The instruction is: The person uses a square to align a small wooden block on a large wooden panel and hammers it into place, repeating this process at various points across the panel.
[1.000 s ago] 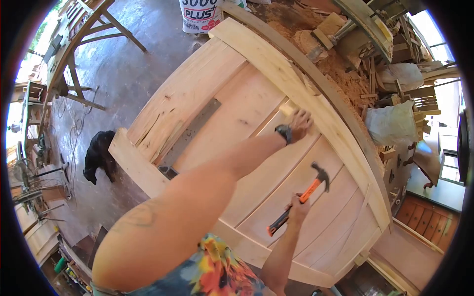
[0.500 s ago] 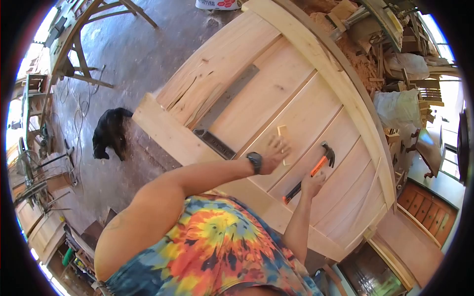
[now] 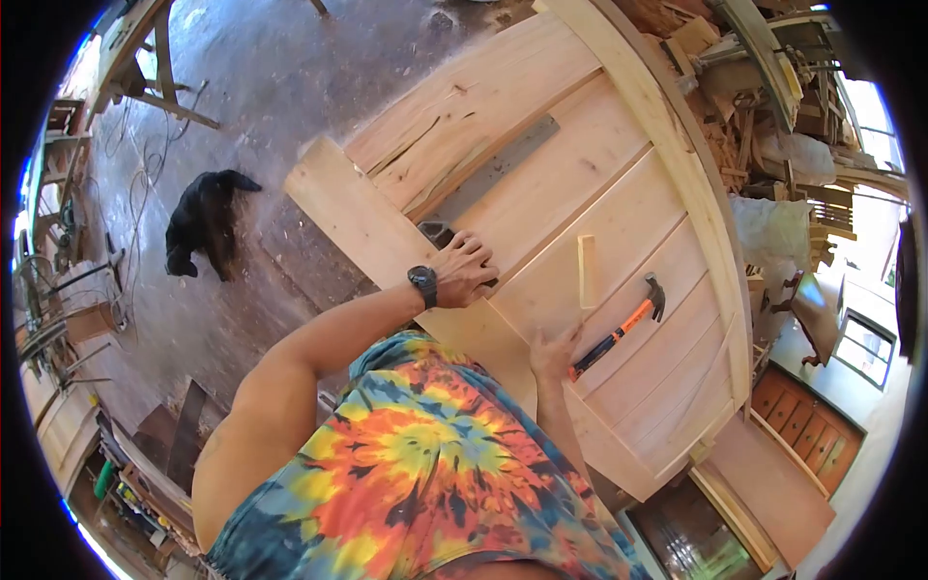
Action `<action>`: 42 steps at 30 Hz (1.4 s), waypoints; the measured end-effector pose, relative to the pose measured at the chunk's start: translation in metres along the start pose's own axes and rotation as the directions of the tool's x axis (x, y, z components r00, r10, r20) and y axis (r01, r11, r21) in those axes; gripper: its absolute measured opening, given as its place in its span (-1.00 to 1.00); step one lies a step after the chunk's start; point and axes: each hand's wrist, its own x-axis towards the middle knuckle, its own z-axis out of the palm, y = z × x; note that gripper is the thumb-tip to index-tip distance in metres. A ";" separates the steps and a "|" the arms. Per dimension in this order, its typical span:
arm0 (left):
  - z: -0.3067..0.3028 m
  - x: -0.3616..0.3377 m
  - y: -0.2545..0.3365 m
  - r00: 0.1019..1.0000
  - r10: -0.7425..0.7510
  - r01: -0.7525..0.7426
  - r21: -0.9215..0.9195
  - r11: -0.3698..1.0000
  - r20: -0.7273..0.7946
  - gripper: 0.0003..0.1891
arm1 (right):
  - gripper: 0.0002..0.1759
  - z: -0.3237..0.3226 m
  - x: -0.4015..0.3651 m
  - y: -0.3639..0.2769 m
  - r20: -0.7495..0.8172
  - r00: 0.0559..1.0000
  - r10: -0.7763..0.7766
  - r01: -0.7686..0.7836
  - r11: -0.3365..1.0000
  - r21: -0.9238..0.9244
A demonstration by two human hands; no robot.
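My left hand [image 3: 465,271], with a black watch on the wrist, is closed over a dark bar [image 3: 437,233] at the near rail of a wooden door panel [image 3: 580,164]. The fingers cover most of the bar. To the right, my right hand [image 3: 555,354] rests over the panel near the handle end of a claw hammer [image 3: 623,331]; its fingers are stretched out and hold nothing I can see. The orange-and-black hammer lies on the boards. Between it and the left hand lies a short, pale wood strip [image 3: 586,273].
A long gap [image 3: 498,166] runs between two panel boards. A black animal [image 3: 206,222] stands on the concrete floor [image 3: 290,87] to the left. Wood scraps [image 3: 696,43] are piled beyond the curved far edge. A brown panelled door [image 3: 807,425] is at right.
My left hand has moved left from beside the wood strip onto the dark bar. My right hand has come off the hammer handle and drawn back toward my body. The view has shifted slightly.
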 end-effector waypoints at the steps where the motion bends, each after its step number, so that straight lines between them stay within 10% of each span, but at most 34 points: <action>1: 0.002 -0.001 -0.001 1.000 -0.008 0.008 0.004 1.000 0.028 -0.64 | 0.11 -0.001 -0.001 0.000 0.031 1.000 -0.003 0.004 1.000 -0.031; 33: 0.039 0.019 0.001 0.998 -0.021 0.014 0.131 0.991 0.055 -0.80 | 0.25 0.006 0.003 -0.003 0.100 0.994 0.042 -0.028 0.990 -0.136; 38: 0.038 0.010 0.003 0.994 0.038 -0.032 0.057 0.998 -0.099 -0.82 | -0.07 -0.008 -0.004 -0.051 -0.142 0.976 -0.165 0.144 0.978 -0.148; 42: -0.014 -0.015 0.035 0.955 -0.198 0.207 0.018 0.978 -0.222 -0.81 | -0.39 0.015 0.004 -0.095 0.193 0.854 -0.484 0.474 0.875 0.096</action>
